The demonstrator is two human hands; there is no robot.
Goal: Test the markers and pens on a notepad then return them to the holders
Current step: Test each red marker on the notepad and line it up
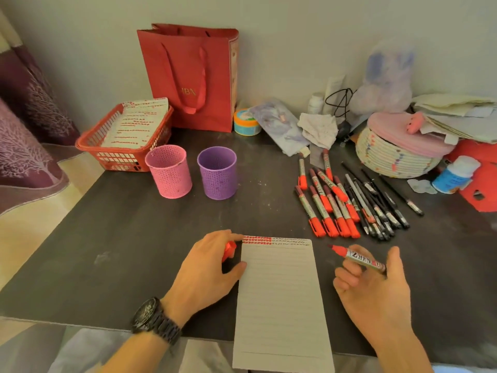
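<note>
Here, notepad (279, 292) on dark table (134, 224) by wall (295, 36)

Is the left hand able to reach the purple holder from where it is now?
Probably yes: only bare table lies between the left hand and the purple holder, though it holds a red cap.

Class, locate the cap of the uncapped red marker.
Head view: the cap sits in the left hand, beside the top left corner of the notepad.
</note>
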